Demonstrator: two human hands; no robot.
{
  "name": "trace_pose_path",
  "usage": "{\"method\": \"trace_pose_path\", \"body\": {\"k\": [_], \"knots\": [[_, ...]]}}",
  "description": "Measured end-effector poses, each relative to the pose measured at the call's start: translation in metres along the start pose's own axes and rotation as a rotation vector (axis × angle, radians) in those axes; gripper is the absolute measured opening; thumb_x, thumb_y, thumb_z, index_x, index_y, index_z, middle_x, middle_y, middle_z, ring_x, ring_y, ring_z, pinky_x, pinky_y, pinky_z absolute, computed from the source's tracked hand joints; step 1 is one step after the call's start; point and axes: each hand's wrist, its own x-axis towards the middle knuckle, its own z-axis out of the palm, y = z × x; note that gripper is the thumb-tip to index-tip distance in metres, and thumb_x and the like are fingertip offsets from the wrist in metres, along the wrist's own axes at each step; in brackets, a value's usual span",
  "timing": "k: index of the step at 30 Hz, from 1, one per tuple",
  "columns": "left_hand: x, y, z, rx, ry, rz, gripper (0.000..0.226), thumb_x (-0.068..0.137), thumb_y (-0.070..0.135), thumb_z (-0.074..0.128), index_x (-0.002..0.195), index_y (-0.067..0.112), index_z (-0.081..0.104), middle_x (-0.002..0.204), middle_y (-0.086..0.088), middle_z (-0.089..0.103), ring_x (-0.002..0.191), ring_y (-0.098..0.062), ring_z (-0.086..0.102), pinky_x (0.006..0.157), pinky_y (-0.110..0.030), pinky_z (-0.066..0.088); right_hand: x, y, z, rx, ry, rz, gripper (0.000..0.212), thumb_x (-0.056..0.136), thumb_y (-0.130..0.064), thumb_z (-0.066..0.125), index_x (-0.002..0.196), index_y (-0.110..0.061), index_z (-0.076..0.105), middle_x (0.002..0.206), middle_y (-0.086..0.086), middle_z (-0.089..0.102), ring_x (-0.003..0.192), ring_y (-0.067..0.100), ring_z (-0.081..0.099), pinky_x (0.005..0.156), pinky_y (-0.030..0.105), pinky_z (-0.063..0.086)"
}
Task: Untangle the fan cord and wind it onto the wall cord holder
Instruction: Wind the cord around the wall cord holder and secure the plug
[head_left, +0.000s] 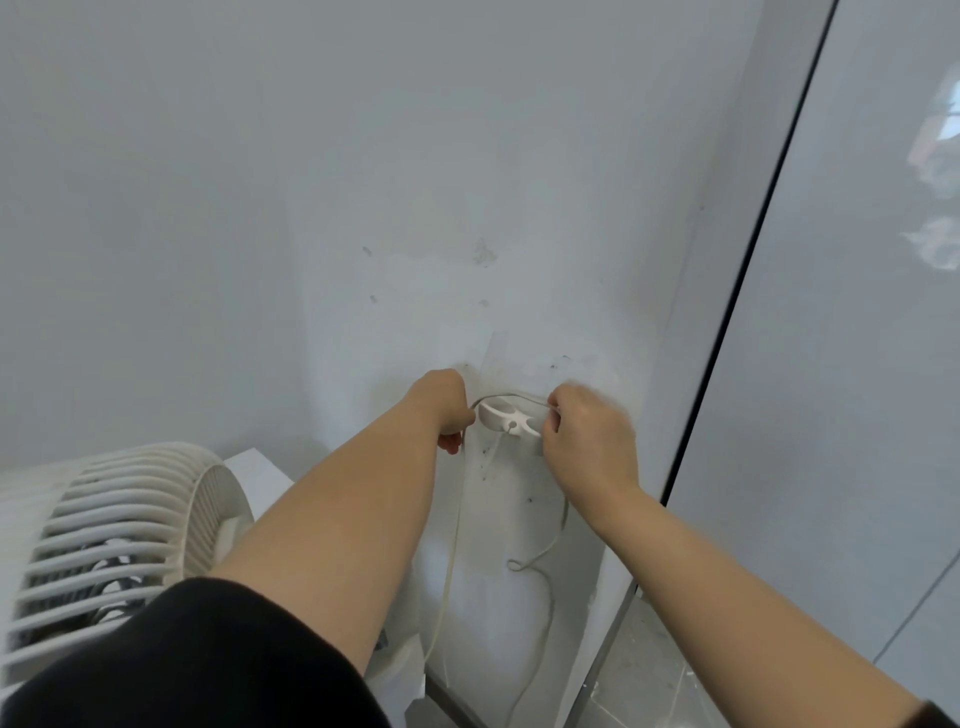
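A white cord holder (508, 415) is stuck on the wall, low in the middle. The thin white fan cord (511, 398) arcs over its top, stretched between both hands. My left hand (441, 408) grips the cord just left of the holder, and a strand drops from it toward the floor. My right hand (584, 428) pinches the cord at the holder's right end. Below it a slack strand with a small loop (540, 561) hangs against the wall. The white fan (119, 535) stands at lower left.
The white wall (363, 208) shows scuffs and a tape strip above the holder. A glossy panel with a dark edge (743, 312) rises at the right. Tiled floor (644, 675) lies below. A white box sits behind the fan.
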Motion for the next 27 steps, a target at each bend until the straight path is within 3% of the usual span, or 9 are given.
{"method": "trace_pose_path", "body": {"k": [5,7,10,13,16,18,20,23,27], "knots": [[0.005,0.007,0.002,-0.153,-0.133,-0.110,0.029,0.094,0.005,0.049,0.067,0.000,0.057,0.039,-0.003,0.060,0.036,-0.009,0.060,0.066,-0.024,0.055,-0.005,0.014,0.005,-0.069,0.060,-0.112,0.014,0.070,0.006,0.061,0.063,-0.003,0.052,0.059,0.010,0.053,0.049,0.031,0.049,0.040,0.034,0.039],[0.005,0.008,0.000,-0.172,-0.167,-0.122,0.032,0.095,0.006,0.049,0.065,0.002,0.058,0.037,0.001,0.059,0.033,-0.004,0.056,0.073,-0.021,0.053,-0.009,0.017,0.005,-0.133,0.044,-0.145,0.024,0.060,0.009,0.069,0.060,-0.005,0.050,0.053,0.008,0.051,0.041,0.028,0.045,0.034,0.029,0.034],[0.004,0.008,-0.001,-0.186,-0.180,-0.126,0.033,0.096,0.008,0.048,0.066,0.003,0.059,0.038,0.003,0.060,0.033,-0.002,0.056,0.084,-0.022,0.050,-0.013,0.020,0.006,-0.194,0.003,-0.148,0.032,0.052,0.010,0.075,0.060,-0.007,0.050,0.050,0.005,0.049,0.036,0.026,0.043,0.034,0.023,0.025],[0.004,0.009,0.000,-0.216,-0.197,-0.136,0.031,0.097,0.008,0.046,0.069,0.001,0.058,0.043,-0.001,0.064,0.038,-0.004,0.059,0.077,-0.017,0.049,-0.015,0.021,0.007,-0.198,-0.009,-0.142,0.033,0.051,0.010,0.077,0.060,-0.007,0.050,0.047,0.004,0.049,0.033,0.026,0.042,0.035,0.021,0.023],[0.010,0.009,0.005,-0.267,-0.184,-0.131,0.019,0.095,0.005,0.049,0.080,-0.002,0.060,0.071,-0.012,0.070,0.056,-0.016,0.066,0.075,-0.025,0.054,-0.013,0.017,0.006,-0.172,0.054,-0.195,0.026,0.059,0.007,0.074,0.059,-0.006,0.052,0.045,0.004,0.049,0.031,0.023,0.038,0.034,0.020,0.021],[0.010,0.009,0.006,-0.322,-0.221,-0.155,0.016,0.096,0.005,0.049,0.089,-0.004,0.060,0.072,-0.013,0.071,0.051,-0.014,0.066,0.074,-0.025,0.055,-0.010,0.014,0.005,-0.143,0.121,-0.251,0.019,0.074,-0.003,0.062,0.058,-0.006,0.052,0.043,0.003,0.047,0.032,0.018,0.030,0.035,0.020,0.018],[0.008,0.009,0.007,-0.373,-0.260,-0.170,0.018,0.097,0.004,0.046,0.100,-0.008,0.060,0.087,-0.018,0.070,0.054,-0.014,0.065,0.076,-0.024,0.054,-0.007,0.014,0.003,-0.130,0.155,-0.277,0.024,0.080,-0.012,0.050,0.057,-0.007,0.051,0.042,0.003,0.045,0.034,0.018,0.027,0.036,0.020,0.018],[0.007,0.006,0.007,-0.422,-0.277,-0.167,0.025,0.096,-0.001,0.043,0.113,-0.015,0.055,0.108,-0.026,0.067,0.070,-0.022,0.065,0.082,-0.027,0.054,-0.007,0.021,0.006,-0.157,0.127,-0.268,0.022,0.078,-0.007,0.059,0.058,-0.006,0.050,0.043,0.004,0.046,0.031,0.023,0.037,0.034,0.022,0.021],[0.006,0.004,0.009,-0.464,-0.312,-0.172,0.027,0.094,-0.006,0.043,0.118,-0.014,0.051,0.084,-0.019,0.068,0.067,-0.022,0.068,0.073,-0.028,0.058,-0.010,0.024,0.007,-0.212,0.042,-0.209,0.031,0.055,0.008,0.078,0.059,-0.007,0.051,0.045,0.004,0.047,0.031,0.024,0.039,0.033,0.022,0.023]]}}
